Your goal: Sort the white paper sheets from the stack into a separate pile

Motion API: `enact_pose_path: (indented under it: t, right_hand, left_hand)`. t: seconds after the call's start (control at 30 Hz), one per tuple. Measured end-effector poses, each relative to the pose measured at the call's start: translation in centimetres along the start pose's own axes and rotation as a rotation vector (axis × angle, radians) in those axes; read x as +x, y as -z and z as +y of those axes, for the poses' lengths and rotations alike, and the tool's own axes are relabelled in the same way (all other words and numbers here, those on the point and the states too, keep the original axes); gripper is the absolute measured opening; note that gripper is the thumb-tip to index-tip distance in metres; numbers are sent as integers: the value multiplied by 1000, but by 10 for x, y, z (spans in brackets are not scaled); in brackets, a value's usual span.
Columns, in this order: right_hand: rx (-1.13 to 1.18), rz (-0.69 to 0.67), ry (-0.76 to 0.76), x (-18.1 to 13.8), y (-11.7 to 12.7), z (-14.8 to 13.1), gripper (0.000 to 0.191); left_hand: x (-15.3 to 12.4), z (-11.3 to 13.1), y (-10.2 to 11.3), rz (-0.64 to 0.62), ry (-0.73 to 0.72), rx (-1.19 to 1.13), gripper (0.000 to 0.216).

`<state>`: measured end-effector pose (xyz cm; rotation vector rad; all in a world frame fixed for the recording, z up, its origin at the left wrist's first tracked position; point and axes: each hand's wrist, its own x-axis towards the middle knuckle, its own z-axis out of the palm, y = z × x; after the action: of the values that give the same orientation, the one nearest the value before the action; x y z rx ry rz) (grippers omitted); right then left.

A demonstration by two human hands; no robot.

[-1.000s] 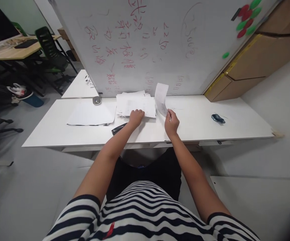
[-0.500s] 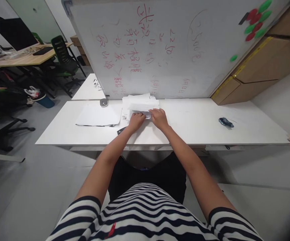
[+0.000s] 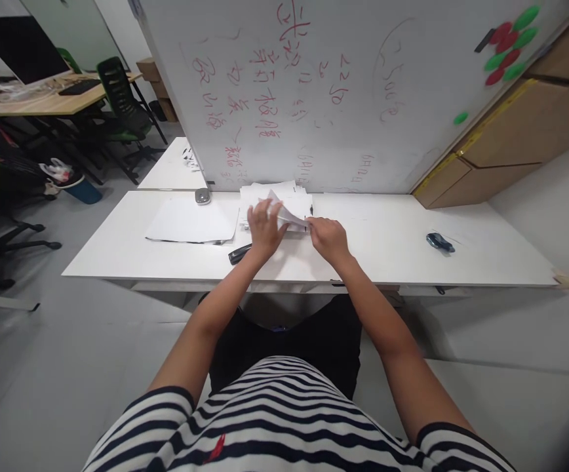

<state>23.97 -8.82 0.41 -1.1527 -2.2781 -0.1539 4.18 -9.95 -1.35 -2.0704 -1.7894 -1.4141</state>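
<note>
My right hand [image 3: 331,239] pinches the right corner of some white paper sheets [image 3: 292,217], which are lifted and bent up. At their left side my left hand [image 3: 265,229] has its fingers curled around the edge, thumb toward me. Behind and beneath lies a loose stack of printed papers [image 3: 277,190] against the whiteboard. A black stapler-like tool [image 3: 240,254] rests on the table just to the left of my left wrist.
The white table [image 3: 383,255] runs along a whiteboard [image 3: 343,92] with red writing. White sheets [image 3: 193,223] and a small grey device [image 3: 202,196] lie left; a dark blue object [image 3: 440,242] lies right. Cardboard boxes [image 3: 505,131] stand behind the right end.
The sheets have been raised from flatter on the stack and bent into a fold. My right hand has shifted right and toward me; my left hand has turned upward, uncovering more of the black tool.
</note>
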Motion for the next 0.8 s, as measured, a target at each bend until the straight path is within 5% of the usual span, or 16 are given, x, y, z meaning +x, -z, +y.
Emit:
enact_pose_path:
  t: [0.07, 0.13, 0.33, 0.43, 0.63, 0.8]
  right_hand:
    - [68, 37, 10, -11, 22, 2, 28]
    - [152, 32, 43, -20, 44, 4, 25]
    - [302, -87, 33, -42, 73, 16, 23]
    - [364, -50, -115, -60, 60, 27, 28]
    - [916, 154, -608, -107, 6, 35, 100]
    - [1120, 87, -694, -116, -21, 27, 92]
  left_hand:
    - [-10, 1, 15, 106, 172, -137, 87]
    - [-20, 1, 30, 84, 302, -322, 101]
    - [-54, 7, 43, -263, 403, -698, 47]
    - [-77, 11, 29, -244, 503, -710, 30]
    - [-103, 8, 8, -75, 589, -717, 24]
    - [-97, 8, 9, -73, 576, -782, 28]
